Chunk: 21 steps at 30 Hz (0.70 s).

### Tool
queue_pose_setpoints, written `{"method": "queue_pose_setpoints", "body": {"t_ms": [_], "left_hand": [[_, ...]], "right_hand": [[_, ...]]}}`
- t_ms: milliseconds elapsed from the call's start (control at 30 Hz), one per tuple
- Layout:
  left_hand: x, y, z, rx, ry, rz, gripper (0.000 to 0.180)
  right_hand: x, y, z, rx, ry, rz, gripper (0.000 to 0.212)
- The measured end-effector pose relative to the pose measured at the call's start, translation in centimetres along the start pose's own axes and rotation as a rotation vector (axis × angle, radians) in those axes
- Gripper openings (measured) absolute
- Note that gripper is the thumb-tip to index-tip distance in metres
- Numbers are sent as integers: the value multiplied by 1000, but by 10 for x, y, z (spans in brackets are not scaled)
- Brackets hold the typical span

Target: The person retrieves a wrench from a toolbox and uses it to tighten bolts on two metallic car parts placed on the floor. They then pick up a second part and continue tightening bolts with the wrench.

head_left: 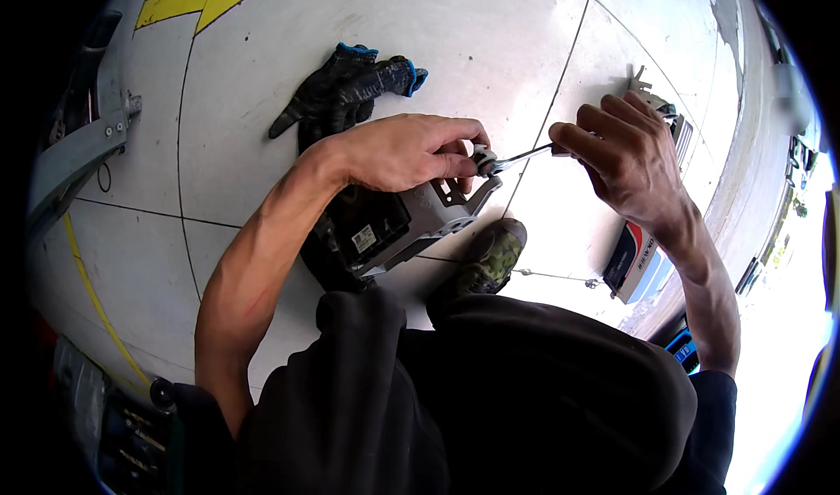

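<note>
A metal bracket (430, 219) with a black housing (374, 232) and a white label is in front of my knees. My left hand (407, 149) reaches over it, fingers closed in a pinch on a small round fitting (480, 157) at the bracket's far right end. My right hand (626, 149) is closed around a silver wrench (522, 156), whose head meets that fitting. The wrench's rear end is hidden in my right fist. My left forearm and hand cover part of the housing.
Black work gloves with blue cuffs (359, 88) lie beyond my left hand. A red, blue and white box (637, 263) stands below my right wrist, and a metal part (643, 84) lies behind that hand. A camouflage shoe (495, 259) is beside the bracket. A metal frame (87, 140) stands at left.
</note>
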<state>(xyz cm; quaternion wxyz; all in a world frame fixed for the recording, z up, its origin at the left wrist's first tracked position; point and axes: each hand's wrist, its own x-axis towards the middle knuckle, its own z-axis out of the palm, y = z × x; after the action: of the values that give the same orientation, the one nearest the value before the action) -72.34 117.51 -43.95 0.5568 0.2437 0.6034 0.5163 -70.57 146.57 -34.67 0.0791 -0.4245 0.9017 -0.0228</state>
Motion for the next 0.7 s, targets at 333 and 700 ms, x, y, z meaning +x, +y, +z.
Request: {"method": "queue_pose_setpoints", "body": {"t_ms": [333,700], "left_hand": [[4,20,-4,-122,-9,-99,35],[5,18,2,-24,0,2,38]], "right_hand": [[-21,-193,144,2168,310,866,42],[-50,-24,-4,91,-17,335,18]]}}
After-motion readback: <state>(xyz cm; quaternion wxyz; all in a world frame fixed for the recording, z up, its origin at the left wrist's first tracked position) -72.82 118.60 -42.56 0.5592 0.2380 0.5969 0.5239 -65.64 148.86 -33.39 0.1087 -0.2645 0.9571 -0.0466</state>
